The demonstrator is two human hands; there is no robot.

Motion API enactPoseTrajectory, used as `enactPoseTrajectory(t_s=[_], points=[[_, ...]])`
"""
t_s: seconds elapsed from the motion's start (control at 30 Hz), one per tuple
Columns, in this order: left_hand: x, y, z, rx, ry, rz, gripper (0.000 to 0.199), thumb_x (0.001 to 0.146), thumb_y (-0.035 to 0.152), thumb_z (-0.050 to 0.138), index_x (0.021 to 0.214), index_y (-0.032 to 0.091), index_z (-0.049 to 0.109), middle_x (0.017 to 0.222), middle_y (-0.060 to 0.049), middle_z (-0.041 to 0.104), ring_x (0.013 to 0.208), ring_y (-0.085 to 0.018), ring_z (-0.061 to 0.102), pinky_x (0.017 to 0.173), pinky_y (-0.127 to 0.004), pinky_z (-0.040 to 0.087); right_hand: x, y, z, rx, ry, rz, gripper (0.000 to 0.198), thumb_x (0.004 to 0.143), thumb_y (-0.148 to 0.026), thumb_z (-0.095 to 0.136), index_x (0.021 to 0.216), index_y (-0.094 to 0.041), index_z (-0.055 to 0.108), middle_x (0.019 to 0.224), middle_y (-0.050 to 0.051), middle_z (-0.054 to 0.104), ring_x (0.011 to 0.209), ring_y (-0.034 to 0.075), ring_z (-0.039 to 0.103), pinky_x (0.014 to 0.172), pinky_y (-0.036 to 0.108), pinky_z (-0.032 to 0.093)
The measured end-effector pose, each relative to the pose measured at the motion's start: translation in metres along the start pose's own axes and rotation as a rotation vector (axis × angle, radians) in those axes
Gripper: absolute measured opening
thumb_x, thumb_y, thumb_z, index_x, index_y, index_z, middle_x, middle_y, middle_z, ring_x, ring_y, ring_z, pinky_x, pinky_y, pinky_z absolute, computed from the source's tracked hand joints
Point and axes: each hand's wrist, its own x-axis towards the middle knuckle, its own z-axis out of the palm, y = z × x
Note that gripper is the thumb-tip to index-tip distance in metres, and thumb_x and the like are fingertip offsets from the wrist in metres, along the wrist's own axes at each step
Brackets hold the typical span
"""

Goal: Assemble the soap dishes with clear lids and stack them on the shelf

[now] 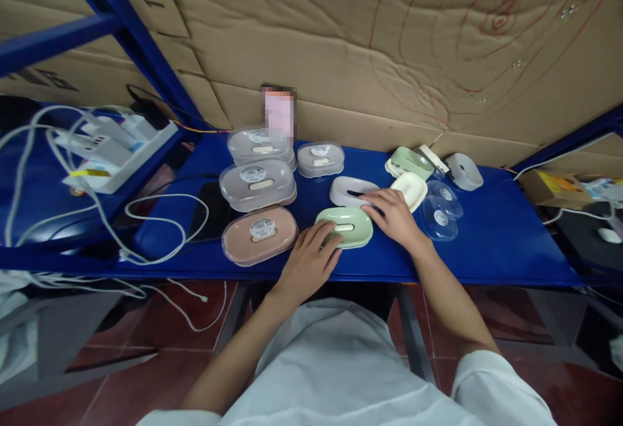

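A green soap dish (351,223) lies near the front edge of the blue shelf (496,244). My left hand (311,258) rests on its left end, fingers curled over the rim. My right hand (395,213) lies flat at the dish's right end, fingertips reaching a grey soap dish base (346,187) just behind it. A cream insert tray (413,187) sits right of my right hand. Clear lids (442,217) lie further right.
Closed soap boxes stand at left: a pink one (259,235), a grey one (257,183) and others behind. A green base (411,161) and white part (465,171) lie at back right. A power strip with cables (107,150) sits at far left. Cardboard lines the back.
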Motion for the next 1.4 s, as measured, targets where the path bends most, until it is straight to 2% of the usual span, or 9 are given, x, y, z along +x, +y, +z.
enactPoseTrajectory(t_s=[0.13, 0.27, 0.4, 0.63, 0.77, 0.87, 1.03, 1.2, 1.4], points=[[0.001, -0.001, -0.002, -0.028, -0.012, 0.013, 0.024, 0.107, 0.024, 0.055, 0.129, 0.023, 0.066, 0.139, -0.01, 0.07, 0.142, -0.03, 0.057, 0.115, -0.05, 0.049, -0.013, 0.022, -0.009, -0.185, 0.021, 0.169, 0.052, 0.11, -0.051, 0.046, 0.15, -0.021, 0.059, 0.152, 0.018, 0.062, 0.143, 0.034, 0.053, 0.121, 0.057, 0.034], [0.001, -0.001, -0.004, -0.076, 0.001, 0.028, 0.019, 0.106, 0.025, 0.058, 0.123, 0.023, 0.067, 0.136, -0.009, 0.07, 0.139, -0.03, 0.059, 0.113, -0.05, 0.051, -0.072, 0.04, -0.021, -0.424, 0.184, 0.694, 0.079, 0.101, -0.069, 0.052, 0.16, -0.017, 0.046, 0.163, 0.029, 0.044, 0.151, 0.05, 0.039, 0.115, 0.082, 0.027], [0.001, -0.001, -0.004, -0.15, 0.016, 0.013, 0.016, 0.103, 0.024, 0.063, 0.118, 0.024, 0.069, 0.144, -0.012, 0.063, 0.139, -0.031, 0.059, 0.115, -0.052, 0.052, -0.136, 0.044, -0.027, -0.306, 0.25, 0.941, 0.089, 0.092, -0.075, 0.062, 0.161, -0.022, 0.045, 0.163, 0.028, 0.043, 0.142, 0.051, 0.051, 0.106, 0.077, 0.045], [0.0, -0.003, -0.005, -0.23, 0.05, 0.016, 0.014, 0.101, 0.02, 0.065, 0.114, 0.022, 0.068, 0.158, -0.015, 0.048, 0.151, -0.033, 0.048, 0.122, -0.055, 0.048, -0.153, 0.023, -0.044, -0.076, 0.332, 0.751, 0.099, 0.088, -0.074, 0.069, 0.167, -0.026, 0.035, 0.174, 0.022, 0.027, 0.14, 0.043, 0.059, 0.103, 0.061, 0.059], [-0.001, -0.003, -0.005, -0.246, 0.031, -0.005, 0.017, 0.102, 0.023, 0.065, 0.118, 0.023, 0.068, 0.159, -0.015, 0.047, 0.152, -0.033, 0.048, 0.123, -0.055, 0.047, -0.142, -0.004, -0.058, 0.003, 0.391, 0.717, 0.068, 0.095, -0.065, 0.068, 0.15, -0.027, 0.06, 0.155, 0.017, 0.058, 0.117, 0.036, 0.073, 0.098, 0.057, 0.062], [-0.002, -0.004, -0.005, -0.284, 0.022, -0.05, 0.041, 0.102, 0.028, 0.066, 0.142, 0.025, 0.059, 0.17, -0.016, 0.035, 0.156, -0.034, 0.042, 0.125, -0.055, 0.045, -0.131, -0.025, -0.053, 0.134, 0.308, 0.565, 0.043, 0.104, -0.053, 0.061, 0.14, -0.031, 0.068, 0.136, 0.01, 0.073, 0.121, 0.033, 0.073, 0.104, 0.055, 0.061], [-0.002, -0.006, -0.004, -0.336, -0.01, -0.134, 0.085, 0.1, 0.035, 0.071, 0.17, 0.034, 0.021, 0.18, -0.016, 0.013, 0.164, -0.036, 0.028, 0.127, -0.055, 0.042, -0.105, -0.044, -0.021, 0.225, 0.077, 0.102, 0.049, 0.108, -0.037, 0.057, 0.156, -0.04, 0.055, 0.154, 0.007, 0.061, 0.148, 0.032, 0.055, 0.121, 0.056, 0.051], [-0.003, -0.01, 0.0, -0.366, -0.086, -0.153, 0.09, 0.1, 0.036, 0.072, 0.171, 0.035, 0.018, 0.178, -0.015, 0.025, 0.163, -0.033, 0.032, 0.127, -0.051, 0.042, -0.087, -0.05, -0.004, 0.162, -0.058, -0.116, 0.065, 0.109, -0.026, 0.053, 0.169, -0.041, 0.033, 0.166, 0.007, 0.048, 0.161, 0.032, 0.037, 0.128, 0.061, 0.042], [-0.004, -0.012, 0.005, -0.393, -0.05, -0.178, 0.088, 0.096, 0.032, 0.076, 0.169, 0.035, 0.026, 0.169, -0.014, 0.04, 0.157, -0.032, 0.042, 0.127, -0.051, 0.042, -0.087, -0.052, 0.01, 0.102, -0.057, -0.137, 0.074, 0.109, -0.027, 0.052, 0.172, -0.042, 0.017, 0.174, 0.006, 0.038, 0.162, 0.034, 0.032, 0.128, 0.064, 0.041]])
